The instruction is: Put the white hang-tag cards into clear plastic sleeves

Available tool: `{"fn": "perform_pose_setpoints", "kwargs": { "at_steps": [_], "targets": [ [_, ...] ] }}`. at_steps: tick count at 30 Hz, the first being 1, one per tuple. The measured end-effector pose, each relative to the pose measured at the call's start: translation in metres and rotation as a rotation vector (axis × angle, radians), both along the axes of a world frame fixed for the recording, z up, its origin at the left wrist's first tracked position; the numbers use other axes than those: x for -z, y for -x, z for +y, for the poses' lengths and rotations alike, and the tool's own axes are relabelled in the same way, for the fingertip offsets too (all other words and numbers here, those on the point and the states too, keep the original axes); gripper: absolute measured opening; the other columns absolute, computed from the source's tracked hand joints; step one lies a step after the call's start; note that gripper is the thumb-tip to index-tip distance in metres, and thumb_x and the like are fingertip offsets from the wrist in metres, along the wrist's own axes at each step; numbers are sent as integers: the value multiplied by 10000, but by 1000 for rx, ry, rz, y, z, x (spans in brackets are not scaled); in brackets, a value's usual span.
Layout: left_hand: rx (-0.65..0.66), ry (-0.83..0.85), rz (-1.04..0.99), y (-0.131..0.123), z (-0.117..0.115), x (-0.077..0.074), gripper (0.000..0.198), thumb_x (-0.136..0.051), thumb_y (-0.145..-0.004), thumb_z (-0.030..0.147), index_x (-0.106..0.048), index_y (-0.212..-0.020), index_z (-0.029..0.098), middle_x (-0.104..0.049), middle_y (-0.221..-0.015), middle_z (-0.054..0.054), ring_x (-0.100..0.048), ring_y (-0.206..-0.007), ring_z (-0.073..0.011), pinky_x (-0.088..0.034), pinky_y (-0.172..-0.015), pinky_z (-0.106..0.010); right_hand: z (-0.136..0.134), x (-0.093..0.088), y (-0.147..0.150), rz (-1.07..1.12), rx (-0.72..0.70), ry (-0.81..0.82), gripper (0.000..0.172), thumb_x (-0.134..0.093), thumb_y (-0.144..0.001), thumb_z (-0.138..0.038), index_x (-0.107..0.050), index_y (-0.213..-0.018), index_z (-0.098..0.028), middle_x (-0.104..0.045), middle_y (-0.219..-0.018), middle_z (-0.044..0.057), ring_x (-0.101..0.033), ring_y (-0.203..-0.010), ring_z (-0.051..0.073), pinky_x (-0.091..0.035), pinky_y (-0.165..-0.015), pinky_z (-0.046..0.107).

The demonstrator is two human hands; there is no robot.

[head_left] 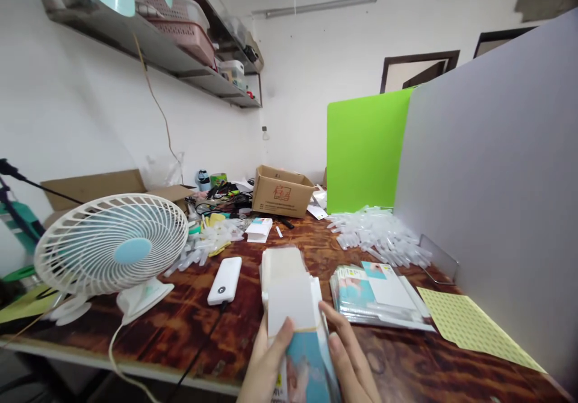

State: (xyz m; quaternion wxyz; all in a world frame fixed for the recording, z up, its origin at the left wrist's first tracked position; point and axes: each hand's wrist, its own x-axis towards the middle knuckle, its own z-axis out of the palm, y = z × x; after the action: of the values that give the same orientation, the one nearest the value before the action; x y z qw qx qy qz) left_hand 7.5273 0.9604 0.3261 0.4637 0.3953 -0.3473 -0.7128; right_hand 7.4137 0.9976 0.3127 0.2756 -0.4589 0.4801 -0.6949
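Packet of blue-and-white printed card between left hand and right hand at six o'clock

On the left, the grip is closed over the packet, thumb pressed on its face near the edge of a plain white card. On the right, two fingers lie slightly parted along the packet's edge; whether that grip pinches I cannot tell, as its thumb does not show.

Taking the packet as the dial's centre, a stack of similar packets lies on the dark reddish counter at two o'clock, with a yellow sheet at three. Clear plastic pieces heap up at one o'clock. Just left of twelve stands an open cardboard box; at eleven, a small white carton. A white rectangular device sits at ten, and beyond it, between nine and ten, a fan.
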Motion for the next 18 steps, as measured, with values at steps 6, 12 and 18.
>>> {"fn": "perform_pose_setpoints", "kwargs": {
  "at_steps": [6, 12, 18],
  "targets": [
    [221, -272, 296, -9, 8, -7, 732, -834, -544, 465, -606, -1145, 115, -747, -960, -149, -704, -895, -357, -566, -751, -424, 7, -14, 25, 550, -49, 160, 164, -537, -893, -315, -674, -835, -246, -569, -912, 48, -606, -892, 152, -495, -797, 223],
    [258, -417, 410, -16, 19, 3, 594, -817, -638, 338, -646, -1136, 65, -763, -879, -140, -714, -874, -338, -529, -848, -430, 0, -34, 29, 761, -245, 170, 134, -457, -935, -220, -588, -910, -231, -516, -908, 35, -531, -869, 151, -466, -755, 262],
    [355, -420, 570, -32, 17, 25, 598, -738, -715, 431, -641, -1192, 82, -768, -898, -142, -708, -912, -343, -491, -909, -449, 7, -34, 18, 553, -491, 68, 201, -343, -984, -289, -464, -837, -224, -493, -851, 18, -489, -832, 143, -433, -771, 280]
  ]
}}
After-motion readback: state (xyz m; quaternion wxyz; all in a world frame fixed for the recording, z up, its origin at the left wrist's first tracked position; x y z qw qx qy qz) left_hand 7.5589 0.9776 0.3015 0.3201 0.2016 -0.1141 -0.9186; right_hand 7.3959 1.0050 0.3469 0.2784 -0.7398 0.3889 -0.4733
